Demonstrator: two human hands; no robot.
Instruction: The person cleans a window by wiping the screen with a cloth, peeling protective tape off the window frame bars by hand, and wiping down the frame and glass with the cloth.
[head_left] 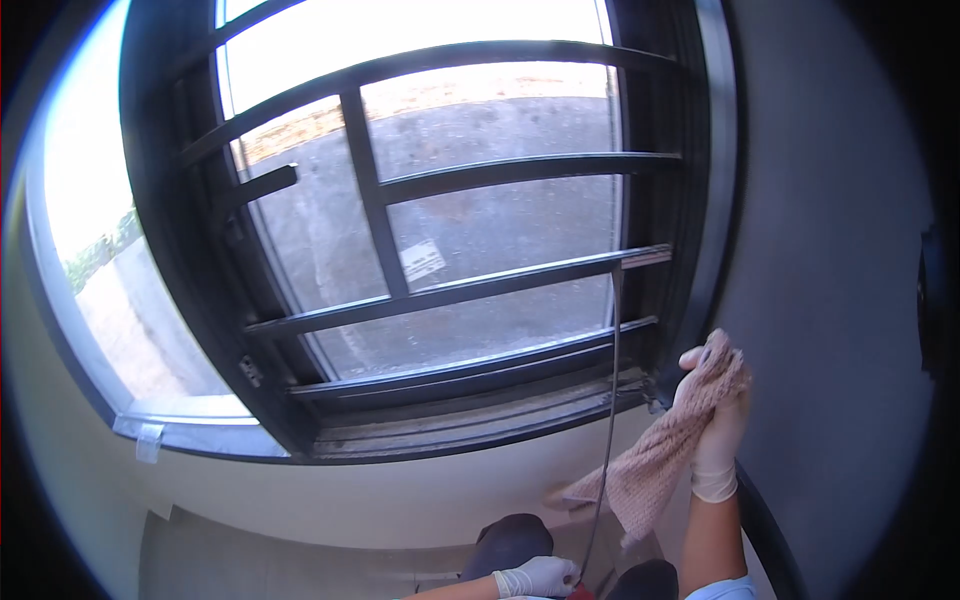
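My right hand [722, 435], in a white glove, is closed on a pinkish-brown textured cloth [660, 465]. The cloth drapes down to the left from the fingers. This hand is raised beside the lower right corner of the dark window frame [690, 300]. Low in the view, my left hand [545, 577], also gloved, has its fingers closed around the lower end of a thin dark strip [609, 430]. The strip runs up to a grille bar [520, 280]; whether it is a cord or a rubber seal I cannot tell. A small red thing [581, 592] shows beside this hand.
Horizontal bars cross the window opening, with a dusty-looking sill track [470, 425] below. A latch-like bar [265, 186] juts in at the left. Clear tape [148, 443] hangs from the left window's ledge. A dark panel [830, 250] stands at the right. My knees [508, 540] are below.
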